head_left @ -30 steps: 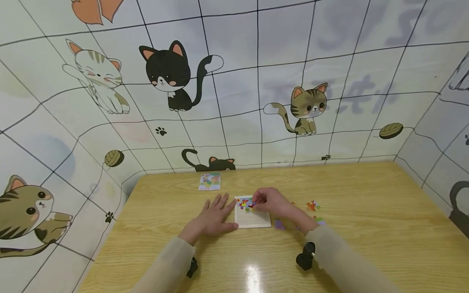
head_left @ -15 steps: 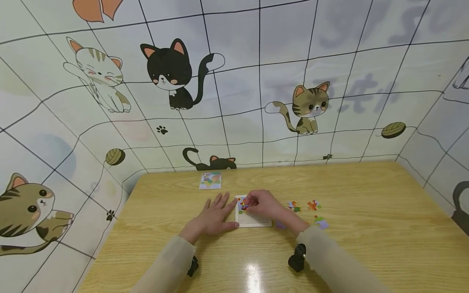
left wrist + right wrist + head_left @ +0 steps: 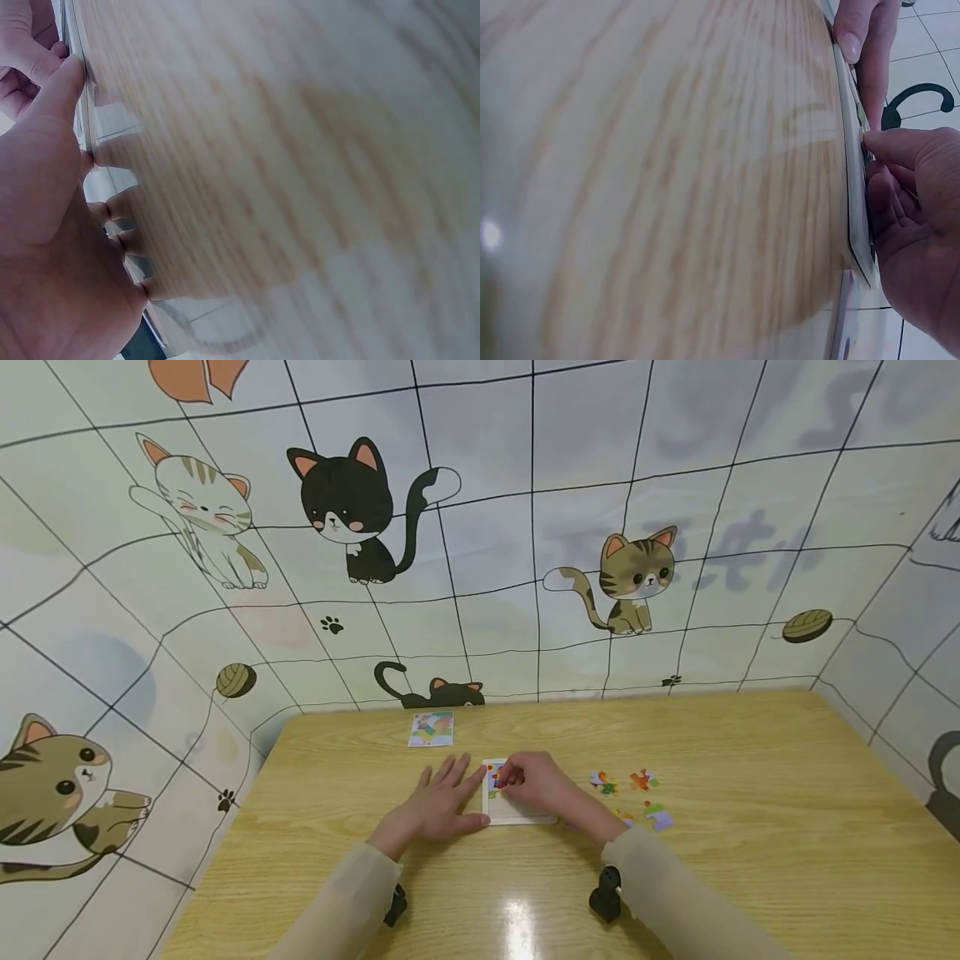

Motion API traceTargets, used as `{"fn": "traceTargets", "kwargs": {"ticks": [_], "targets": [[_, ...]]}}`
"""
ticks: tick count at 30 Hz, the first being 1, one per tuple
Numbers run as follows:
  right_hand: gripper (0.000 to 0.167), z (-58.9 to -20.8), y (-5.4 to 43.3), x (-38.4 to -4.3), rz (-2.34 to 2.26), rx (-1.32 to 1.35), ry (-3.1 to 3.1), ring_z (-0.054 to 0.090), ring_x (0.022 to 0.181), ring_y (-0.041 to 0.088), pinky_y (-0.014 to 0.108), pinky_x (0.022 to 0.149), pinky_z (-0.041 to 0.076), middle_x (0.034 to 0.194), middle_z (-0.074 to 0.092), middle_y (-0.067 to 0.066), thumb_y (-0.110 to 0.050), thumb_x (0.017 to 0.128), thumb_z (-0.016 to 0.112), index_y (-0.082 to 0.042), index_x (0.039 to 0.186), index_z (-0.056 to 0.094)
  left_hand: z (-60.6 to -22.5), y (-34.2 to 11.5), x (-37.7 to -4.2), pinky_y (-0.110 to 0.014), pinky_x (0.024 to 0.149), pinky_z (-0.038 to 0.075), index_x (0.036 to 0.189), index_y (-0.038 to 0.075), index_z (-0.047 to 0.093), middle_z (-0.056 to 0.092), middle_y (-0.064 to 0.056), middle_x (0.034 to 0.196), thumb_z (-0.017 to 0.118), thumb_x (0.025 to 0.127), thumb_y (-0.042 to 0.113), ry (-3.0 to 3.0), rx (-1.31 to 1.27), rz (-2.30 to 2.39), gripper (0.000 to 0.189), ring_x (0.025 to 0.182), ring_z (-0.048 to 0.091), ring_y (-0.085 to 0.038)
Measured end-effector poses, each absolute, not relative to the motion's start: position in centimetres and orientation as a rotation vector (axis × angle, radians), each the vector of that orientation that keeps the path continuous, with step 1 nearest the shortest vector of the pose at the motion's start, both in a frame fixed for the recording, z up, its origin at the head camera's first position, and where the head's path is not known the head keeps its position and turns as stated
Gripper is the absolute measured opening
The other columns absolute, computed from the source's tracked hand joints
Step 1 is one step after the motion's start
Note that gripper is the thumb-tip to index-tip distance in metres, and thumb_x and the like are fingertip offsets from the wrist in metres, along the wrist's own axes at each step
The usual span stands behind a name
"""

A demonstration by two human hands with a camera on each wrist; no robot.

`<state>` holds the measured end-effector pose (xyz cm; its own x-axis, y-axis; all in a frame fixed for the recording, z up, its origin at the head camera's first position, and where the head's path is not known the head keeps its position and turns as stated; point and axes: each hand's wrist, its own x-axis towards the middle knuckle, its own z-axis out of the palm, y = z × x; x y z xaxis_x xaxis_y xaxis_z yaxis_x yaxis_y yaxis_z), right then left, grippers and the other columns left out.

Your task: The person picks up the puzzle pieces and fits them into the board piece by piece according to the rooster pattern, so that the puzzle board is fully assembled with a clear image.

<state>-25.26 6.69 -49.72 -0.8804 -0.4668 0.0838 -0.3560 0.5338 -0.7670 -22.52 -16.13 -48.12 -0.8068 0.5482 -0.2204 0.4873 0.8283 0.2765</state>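
A small pale puzzle tray [image 3: 521,821] lies on the table, with colourful jigsaw pieces [image 3: 492,783] fitted in its upper left part and bare wood lower down. My left hand [image 3: 437,807] rests flat with spread fingers, its index finger and thumb at the tray's left edge. Over the tray's upper middle, my right hand [image 3: 536,783] has thumb and fingertips brought together on a puzzle piece, which the fingers mostly hide. In the right wrist view, the right thumb [image 3: 896,144] is low against the tray's surface, close to the left hand [image 3: 866,45].
Several loose puzzle pieces lie right of the tray, among them an orange one [image 3: 642,778] and a purple-green one [image 3: 659,816]. A picture card [image 3: 431,729] lies near the table's back edge. A cat-patterned wall [image 3: 495,610] rises behind the wooden table [image 3: 750,827].
My right hand has shifted left across the tray toward the fitted pieces, uncovering some loose pieces at the right. My left hand has stayed at the tray's edge.
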Motion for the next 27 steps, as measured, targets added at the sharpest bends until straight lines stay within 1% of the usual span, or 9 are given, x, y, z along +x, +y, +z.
{"fn": "traceTargets", "kwargs": {"ticks": [4, 7, 11, 15, 18, 27], "targets": [[0.011, -49.69, 6.7, -25.12, -1.245, -0.752, 2.655, 0.054, 0.073, 0.008, 0.025, 0.066, 0.048, 0.081, 0.062, -0.004, 0.002, 0.084, 0.078, -0.006, 0.09, 0.073, -48.19, -16.18, -22.57, -0.068, 0.118, 0.011, 0.165, 0.017, 0.025, 0.01, -0.019, 0.17, 0.051, 0.102, 0.06, 2.717, 0.79, 0.296, 0.081, 0.155, 0.008, -0.043], [0.012, -49.82, 6.78, -25.15, -1.227, -0.819, 2.672, 0.054, 0.073, 0.007, 0.024, 0.066, 0.048, 0.081, 0.061, -0.004, 0.001, 0.086, 0.077, -0.005, 0.095, 0.075, -48.33, -16.23, -22.64, -0.068, 0.118, 0.01, 0.165, 0.018, 0.023, 0.009, -0.018, 0.17, 0.05, 0.102, 0.06, 2.716, 0.788, 0.284, 0.081, 0.155, 0.007, -0.042], [0.018, -50.01, 6.97, -25.18, -1.169, -0.951, 2.694, 0.052, 0.072, 0.005, 0.024, 0.066, 0.047, 0.082, 0.059, -0.003, 0.001, 0.088, 0.076, -0.003, 0.105, 0.077, -48.51, -16.27, -22.74, -0.068, 0.118, 0.01, 0.165, 0.019, 0.023, 0.01, -0.017, 0.17, 0.05, 0.102, 0.061, 2.719, 0.785, 0.28, 0.081, 0.155, 0.007, -0.041], [0.021, -50.06, 7.25, -25.12, -1.121, -1.036, 2.687, 0.05, 0.073, 0.005, 0.024, 0.066, 0.046, 0.088, 0.059, 0.0, -0.001, 0.092, 0.073, -0.002, 0.112, 0.076, -48.51, -16.26, -22.74, -0.068, 0.118, 0.011, 0.165, 0.019, 0.025, 0.011, -0.018, 0.17, 0.051, 0.102, 0.06, 2.722, 0.79, 0.287, 0.08, 0.155, 0.008, -0.042], [0.022, -50.07, 7.39, -25.08, -1.102, -1.069, 2.681, 0.05, 0.075, 0.006, 0.024, 0.067, 0.045, 0.093, 0.06, 0.002, -0.002, 0.094, 0.071, -0.002, 0.115, 0.076, -48.47, -16.24, -22.72, -0.068, 0.117, 0.011, 0.165, 0.018, 0.025, 0.011, -0.018, 0.17, 0.051, 0.102, 0.06, 2.722, 0.792, 0.287, 0.08, 0.155, 0.008, -0.042], [0.026, -49.97, 7.6, -24.88, -1.046, -1.08, 2.669, 0.051, 0.079, 0.009, 0.024, 0.068, 0.046, 0.098, 0.058, 0.002, -0.003, 0.098, 0.068, 0.0, 0.123, 0.074, -48.47, -16.22, -22.69, -0.069, 0.117, 0.01, 0.165, 0.016, 0.024, 0.01, -0.02, 0.17, 0.052, 0.102, 0.058, 2.716, 0.798, 0.303, 0.08, 0.155, 0.008, -0.042]]}}
